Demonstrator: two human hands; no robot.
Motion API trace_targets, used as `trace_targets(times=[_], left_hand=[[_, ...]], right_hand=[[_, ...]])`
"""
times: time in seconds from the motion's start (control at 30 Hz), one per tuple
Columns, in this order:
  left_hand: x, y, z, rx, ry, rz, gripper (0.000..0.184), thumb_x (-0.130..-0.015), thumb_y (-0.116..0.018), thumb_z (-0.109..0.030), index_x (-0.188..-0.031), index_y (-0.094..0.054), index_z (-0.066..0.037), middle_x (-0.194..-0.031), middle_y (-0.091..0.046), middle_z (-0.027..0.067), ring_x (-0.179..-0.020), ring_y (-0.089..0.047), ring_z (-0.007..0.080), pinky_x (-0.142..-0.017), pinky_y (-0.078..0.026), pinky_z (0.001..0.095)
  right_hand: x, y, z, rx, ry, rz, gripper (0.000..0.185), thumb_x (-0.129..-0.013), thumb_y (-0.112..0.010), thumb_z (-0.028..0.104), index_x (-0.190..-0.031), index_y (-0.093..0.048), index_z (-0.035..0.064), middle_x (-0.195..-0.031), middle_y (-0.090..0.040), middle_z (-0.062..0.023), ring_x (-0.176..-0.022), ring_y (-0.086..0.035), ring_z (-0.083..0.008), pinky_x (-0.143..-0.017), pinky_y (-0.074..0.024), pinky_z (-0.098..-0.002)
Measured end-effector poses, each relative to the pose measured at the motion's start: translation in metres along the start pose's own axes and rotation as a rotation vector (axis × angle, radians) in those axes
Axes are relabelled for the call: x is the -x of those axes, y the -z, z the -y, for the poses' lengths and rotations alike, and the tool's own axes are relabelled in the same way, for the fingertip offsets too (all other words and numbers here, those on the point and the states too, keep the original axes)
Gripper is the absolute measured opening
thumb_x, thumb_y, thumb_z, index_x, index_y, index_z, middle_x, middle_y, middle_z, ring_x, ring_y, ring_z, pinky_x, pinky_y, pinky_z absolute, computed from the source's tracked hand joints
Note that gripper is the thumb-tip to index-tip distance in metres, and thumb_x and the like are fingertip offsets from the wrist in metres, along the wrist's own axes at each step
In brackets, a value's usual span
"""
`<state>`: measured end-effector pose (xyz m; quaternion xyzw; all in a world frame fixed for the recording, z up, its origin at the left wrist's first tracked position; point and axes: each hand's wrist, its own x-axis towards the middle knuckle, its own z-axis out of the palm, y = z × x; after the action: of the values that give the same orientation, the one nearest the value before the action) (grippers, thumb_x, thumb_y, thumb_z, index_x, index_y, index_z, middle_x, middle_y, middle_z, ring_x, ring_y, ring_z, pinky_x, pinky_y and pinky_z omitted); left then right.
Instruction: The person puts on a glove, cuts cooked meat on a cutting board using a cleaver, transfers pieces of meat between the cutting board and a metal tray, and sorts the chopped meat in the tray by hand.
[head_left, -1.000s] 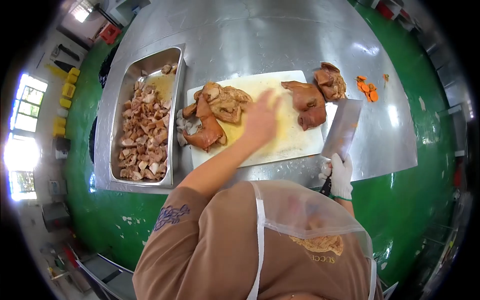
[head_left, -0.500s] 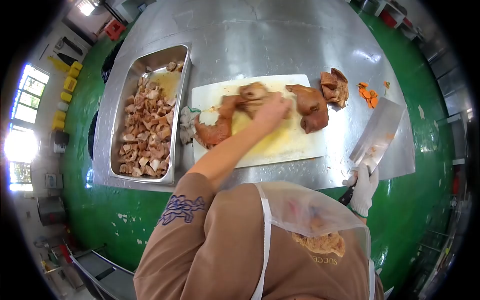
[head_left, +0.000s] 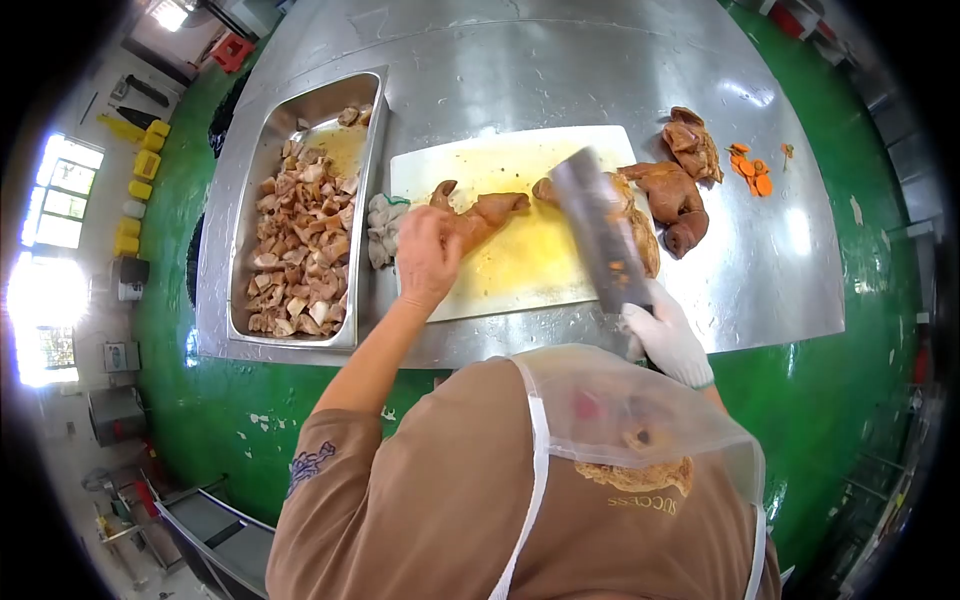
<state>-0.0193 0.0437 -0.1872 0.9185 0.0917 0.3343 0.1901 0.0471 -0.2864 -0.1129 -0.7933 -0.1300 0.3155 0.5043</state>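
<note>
My bare left hand (head_left: 428,258) holds a reddish-brown piece of meat (head_left: 482,218) at the left part of the white cutting board (head_left: 520,285). My gloved right hand (head_left: 665,332) is closed around the handle of a cleaver (head_left: 598,225), whose blade is blurred and raised over the board's right part. Behind the blade lies a lighter brown piece of meat (head_left: 640,235), partly hidden by it. Another reddish piece (head_left: 672,205) rests at the board's right edge, and a folded brown piece (head_left: 692,148) sits beyond it.
A deep metal tray (head_left: 372,130) with chopped meat chunks (head_left: 300,240) stands at the left. Between tray and board lies a crumpled grey-white glove (head_left: 384,230). Carrot slices (head_left: 750,170) are on the metal table (head_left: 500,90) at the right.
My left hand has moved left onto the reddish piece. My right hand has brought the cleaver left over the board. The lighter meat now lies at the right, and the right-hand reddish piece has shifted right.
</note>
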Motion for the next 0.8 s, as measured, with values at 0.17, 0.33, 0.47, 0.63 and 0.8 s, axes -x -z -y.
trace_targets(times=[0.17, 0.33, 0.47, 0.63, 0.8], left_hand=[[-0.004, -0.028, 0.013, -0.582, -0.275, 0.372, 0.047, -0.069, -0.069, -0.018, -0.114, -0.055, -0.013, -0.104, -0.057, 0.0084, -0.110, -0.051, 0.0277, -0.081, -0.044, 0.0437], [-0.058, -0.027, 0.013, -0.347, -0.058, 0.401, 0.030, -0.071, -0.068, -0.019, -0.099, -0.061, -0.009, -0.084, -0.063, 0.0066, -0.087, -0.062, 0.0257, -0.067, -0.051, 0.0411], [-0.105, 0.013, -0.007, 0.552, 0.597, 0.383, 0.031, -0.076, -0.069, -0.026, -0.098, -0.062, -0.004, -0.079, -0.064, 0.0092, -0.068, -0.064, 0.0200, -0.055, -0.051, 0.0339], [-0.084, -0.018, 0.018, 1.221, 0.890, 0.777, 0.021, -0.088, -0.060, -0.028, -0.091, -0.065, -0.008, -0.076, -0.064, 0.0054, -0.059, -0.058, 0.0136, -0.046, -0.043, 0.0283], [-0.035, -0.061, 0.021, 0.452, 0.309, 0.580, 0.025, -0.085, -0.065, -0.025, -0.093, -0.063, -0.001, -0.087, -0.062, 0.0111, -0.081, -0.061, 0.0252, -0.072, -0.049, 0.0386]], right_hand=[[-0.032, -0.004, 0.004, 0.388, -0.111, 0.056, 0.034, -0.087, -0.051, 0.023, -0.109, -0.051, -0.0035, -0.073, -0.061, -0.0182, -0.057, -0.063, -0.0281, -0.054, -0.0497, -0.0400], [-0.035, 0.012, 0.001, 0.388, -0.106, -0.068, 0.030, -0.088, -0.051, 0.023, -0.103, -0.049, -0.0027, -0.072, -0.060, -0.0207, -0.051, -0.061, -0.0300, -0.048, -0.0505, -0.0386], [-0.037, 0.014, -0.017, 0.383, -0.130, -0.101, 0.028, -0.089, -0.052, 0.024, -0.099, -0.048, -0.0020, -0.070, -0.058, -0.0198, -0.051, -0.060, -0.0290, -0.048, -0.0501, -0.0388], [-0.028, 0.003, -0.007, 0.239, -0.170, -0.167, 0.029, -0.090, -0.052, 0.026, -0.096, -0.047, -0.0013, -0.072, -0.058, -0.0205, -0.049, -0.059, -0.0284, -0.049, -0.0486, -0.0404], [-0.031, 0.006, -0.025, 0.495, -0.041, -0.176, 0.032, -0.089, -0.052, 0.028, -0.097, -0.047, -0.0030, -0.085, -0.058, -0.0303, -0.081, -0.059, -0.0463, -0.073, -0.0461, -0.0494]])
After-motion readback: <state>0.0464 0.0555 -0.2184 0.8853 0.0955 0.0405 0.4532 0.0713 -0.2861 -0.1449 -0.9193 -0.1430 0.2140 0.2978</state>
